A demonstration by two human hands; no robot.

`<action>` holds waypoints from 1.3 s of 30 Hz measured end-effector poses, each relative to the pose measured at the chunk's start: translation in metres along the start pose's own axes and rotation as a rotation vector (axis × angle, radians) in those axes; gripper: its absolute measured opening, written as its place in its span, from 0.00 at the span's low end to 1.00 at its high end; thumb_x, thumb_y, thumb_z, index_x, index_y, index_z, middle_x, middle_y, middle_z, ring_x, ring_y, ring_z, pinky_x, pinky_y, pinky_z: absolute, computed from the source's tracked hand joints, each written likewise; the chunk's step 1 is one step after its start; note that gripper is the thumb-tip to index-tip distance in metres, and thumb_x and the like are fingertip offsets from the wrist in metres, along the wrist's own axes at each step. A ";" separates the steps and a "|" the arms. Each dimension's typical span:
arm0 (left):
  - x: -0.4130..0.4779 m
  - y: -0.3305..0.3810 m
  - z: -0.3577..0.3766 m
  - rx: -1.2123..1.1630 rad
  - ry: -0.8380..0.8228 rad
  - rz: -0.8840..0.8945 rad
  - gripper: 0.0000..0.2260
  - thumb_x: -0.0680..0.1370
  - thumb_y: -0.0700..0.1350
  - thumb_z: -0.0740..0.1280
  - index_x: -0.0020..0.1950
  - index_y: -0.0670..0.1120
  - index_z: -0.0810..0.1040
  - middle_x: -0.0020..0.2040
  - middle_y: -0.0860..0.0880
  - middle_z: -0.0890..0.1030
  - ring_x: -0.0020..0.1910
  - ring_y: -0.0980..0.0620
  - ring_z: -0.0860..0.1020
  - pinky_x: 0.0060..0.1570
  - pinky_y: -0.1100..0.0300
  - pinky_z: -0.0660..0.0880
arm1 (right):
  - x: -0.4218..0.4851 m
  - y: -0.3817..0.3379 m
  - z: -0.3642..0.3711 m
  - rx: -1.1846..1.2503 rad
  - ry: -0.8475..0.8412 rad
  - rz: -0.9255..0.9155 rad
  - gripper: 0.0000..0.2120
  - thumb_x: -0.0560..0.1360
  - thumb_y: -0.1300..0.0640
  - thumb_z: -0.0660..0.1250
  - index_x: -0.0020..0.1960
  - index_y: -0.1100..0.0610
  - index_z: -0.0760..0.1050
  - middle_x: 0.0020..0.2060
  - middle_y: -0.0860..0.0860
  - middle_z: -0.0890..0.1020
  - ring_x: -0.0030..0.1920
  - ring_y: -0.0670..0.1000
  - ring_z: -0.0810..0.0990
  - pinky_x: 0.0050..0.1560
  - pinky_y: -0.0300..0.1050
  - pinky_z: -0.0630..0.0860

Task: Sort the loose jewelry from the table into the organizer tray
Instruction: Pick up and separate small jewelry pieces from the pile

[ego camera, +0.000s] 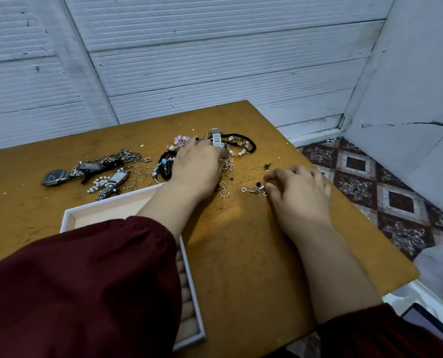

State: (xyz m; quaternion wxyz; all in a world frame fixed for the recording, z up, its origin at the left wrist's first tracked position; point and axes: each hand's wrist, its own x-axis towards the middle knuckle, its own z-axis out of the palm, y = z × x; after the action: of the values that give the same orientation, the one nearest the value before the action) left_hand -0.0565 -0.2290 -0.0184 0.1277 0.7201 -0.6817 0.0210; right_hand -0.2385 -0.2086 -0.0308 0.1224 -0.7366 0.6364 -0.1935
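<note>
- Left hand [197, 167] rests on jewelry pile [241, 146] beside watch [216, 138]; its grip is hidden.
- Right hand [301, 192], fingers curled, pinches charm [254, 189] on table [241, 254].
- Tray [67, 218] lies under left sleeve [86, 280].

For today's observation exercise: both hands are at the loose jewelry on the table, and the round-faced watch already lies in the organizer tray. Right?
No. The head view shows the round-faced watch on the table, beyond the organizer tray, not in it. The left hand and right hand are at the jewelry.
</note>
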 end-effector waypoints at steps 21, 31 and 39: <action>0.012 -0.012 -0.012 -0.408 -0.001 -0.231 0.05 0.78 0.51 0.66 0.48 0.55 0.81 0.53 0.48 0.82 0.59 0.42 0.74 0.61 0.44 0.71 | 0.012 -0.015 -0.029 0.086 0.011 -0.108 0.13 0.78 0.49 0.63 0.62 0.43 0.74 0.63 0.51 0.73 0.67 0.56 0.65 0.66 0.53 0.60; -0.003 -0.028 -0.033 -0.952 0.049 -0.356 0.08 0.80 0.42 0.63 0.54 0.40 0.78 0.43 0.46 0.81 0.40 0.52 0.77 0.44 0.59 0.75 | 0.052 -0.038 0.000 0.204 -0.049 -0.089 0.07 0.75 0.51 0.66 0.53 0.45 0.78 0.54 0.47 0.82 0.58 0.56 0.76 0.61 0.57 0.72; -0.010 -0.065 -0.039 -1.195 0.202 -0.481 0.08 0.80 0.35 0.61 0.43 0.43 0.76 0.36 0.46 0.78 0.30 0.55 0.72 0.33 0.68 0.74 | 0.062 -0.068 0.021 0.181 -0.062 -0.143 0.08 0.75 0.51 0.66 0.54 0.46 0.78 0.53 0.49 0.82 0.58 0.57 0.77 0.61 0.53 0.72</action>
State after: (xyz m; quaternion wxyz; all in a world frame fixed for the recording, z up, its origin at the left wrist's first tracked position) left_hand 0.0130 -0.2087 0.0076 0.5707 0.6519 -0.3806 -0.3232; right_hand -0.1610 -0.2605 -0.0127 0.1940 -0.7717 0.5581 -0.2353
